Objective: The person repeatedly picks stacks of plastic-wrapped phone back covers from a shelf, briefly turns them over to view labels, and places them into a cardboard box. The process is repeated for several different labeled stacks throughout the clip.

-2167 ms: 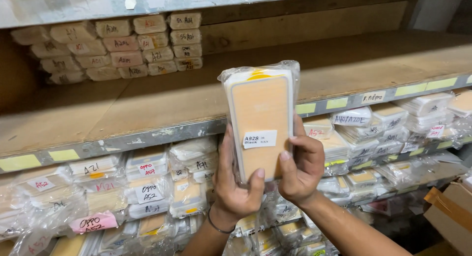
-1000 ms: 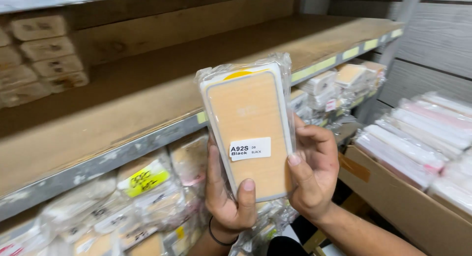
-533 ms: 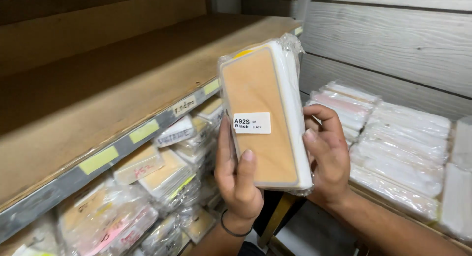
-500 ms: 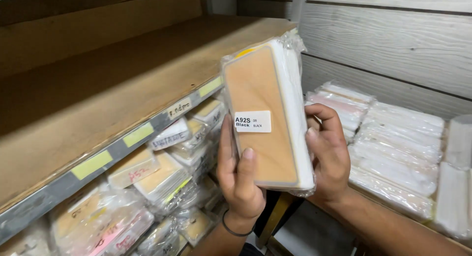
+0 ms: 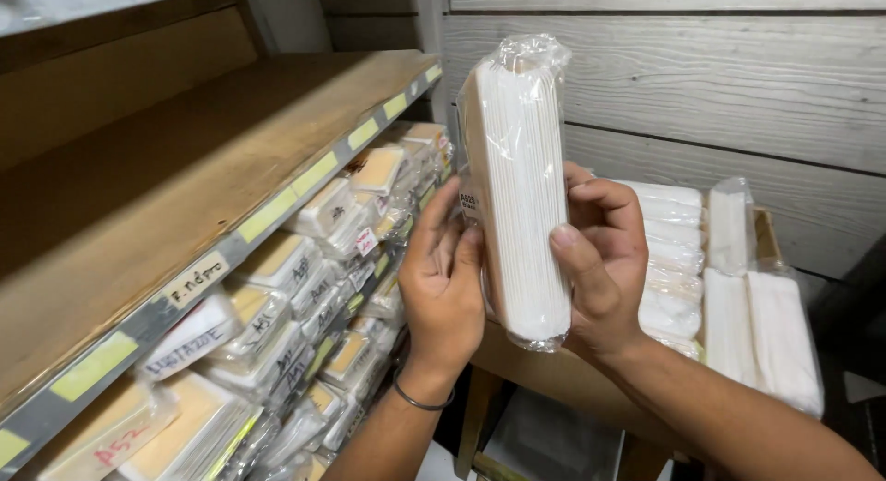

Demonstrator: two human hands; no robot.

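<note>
I hold a plastic-wrapped stack of flat white packets point(image 5: 517, 181) upright in front of me, its white edge side turned towards the camera. My left hand point(image 5: 445, 282) presses against the stack's left face, where a small white label sticks out. My right hand point(image 5: 600, 259) grips its right side and lower back, thumb on the front edge. Both hands are closed on the same stack.
A wooden shelf point(image 5: 166, 195) with yellow tags on its grey front edge runs along the left. Below it lie several wrapped tan packets point(image 5: 277, 287) with labels. On the right a cardboard box point(image 5: 554, 370) holds white wrapped stacks point(image 5: 766, 324) against a plank wall point(image 5: 692, 66).
The view has swung from the left shelf to the right end. The stack has turned, so its white edge shows now instead of its tan labelled face.
</note>
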